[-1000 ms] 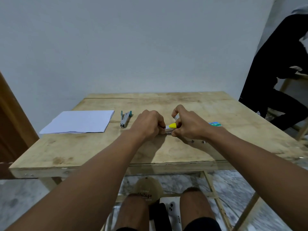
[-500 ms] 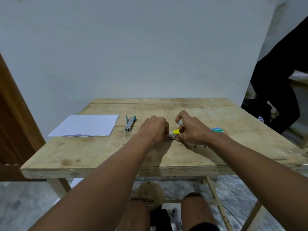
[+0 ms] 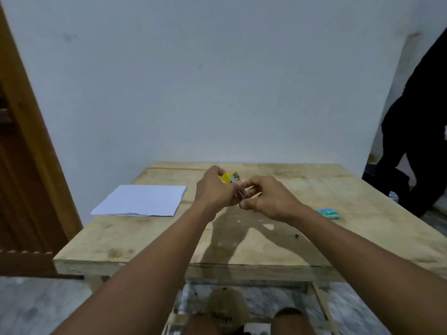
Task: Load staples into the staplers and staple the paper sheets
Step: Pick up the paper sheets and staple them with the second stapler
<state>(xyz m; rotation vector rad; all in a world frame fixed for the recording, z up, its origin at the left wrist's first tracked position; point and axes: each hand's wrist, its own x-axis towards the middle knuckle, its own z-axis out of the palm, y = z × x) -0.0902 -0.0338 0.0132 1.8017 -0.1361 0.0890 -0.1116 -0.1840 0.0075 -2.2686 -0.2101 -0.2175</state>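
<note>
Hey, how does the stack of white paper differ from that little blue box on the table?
The paper stack is white; the small box is blue-green. The paper stack is wide, the small box far smaller. The paper stack lies left of the left hand, the small box right of the right hand. Both lie flat on the wooden table, untouched; the hands hold the yellow stapler.

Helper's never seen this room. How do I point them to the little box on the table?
Start at the wooden table and go to its right half. The small box lies flat there, right of the person's right hand. It is the only blue-green thing: the paper stack at the left is white, the held stapler yellow.
</note>
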